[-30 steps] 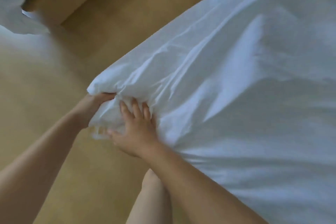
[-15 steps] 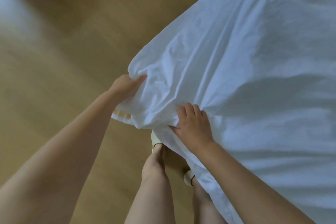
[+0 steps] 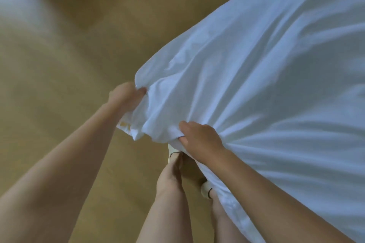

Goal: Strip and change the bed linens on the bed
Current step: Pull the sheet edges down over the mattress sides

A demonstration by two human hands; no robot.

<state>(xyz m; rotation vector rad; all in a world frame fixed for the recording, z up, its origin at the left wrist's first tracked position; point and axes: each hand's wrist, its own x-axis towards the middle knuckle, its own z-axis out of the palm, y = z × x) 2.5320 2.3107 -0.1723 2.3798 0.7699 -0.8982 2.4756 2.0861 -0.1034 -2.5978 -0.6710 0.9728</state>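
A white sheet covers the bed and fills the right half of the view, wrinkled and bunched at its near corner. My left hand grips the bunched corner from the left side, fingers curled into the cloth. My right hand grips a fold of the same corner from above, a little nearer to me. A small yellowish tag shows on the cloth under the left hand. What lies under the sheet is hidden.
Wooden floor spreads to the left and below. A heap of white linen lies at the far left top. My bare legs and white-socked feet stand right beside the bed corner.
The right hand has shifted right and toward me along the sheet's edge and now grips a fold. The left hand keeps its hold on the corner. The view has turned.
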